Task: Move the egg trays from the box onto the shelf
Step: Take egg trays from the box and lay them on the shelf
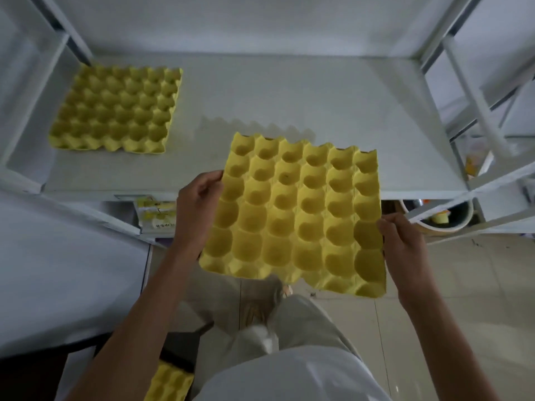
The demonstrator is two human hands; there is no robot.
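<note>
I hold a yellow egg tray [295, 215] in the air, its far half over the front edge of the white shelf [289, 96]. My left hand [197, 204] pinches its left edge and my right hand [402, 244] grips its right edge. A second yellow egg tray [115, 111] lies flat on the shelf at the far left. Down at the bottom left, part of another yellow tray [170, 383] shows in a dark box [176, 358], mostly hidden by my left arm.
White shelf uprights stand at the left [58, 33] and right [469, 91]. A lower shelf holds a round bowl [443, 218] at the right and a small packet [156, 212] under the shelf's front edge. Tiled floor [477, 285] lies below.
</note>
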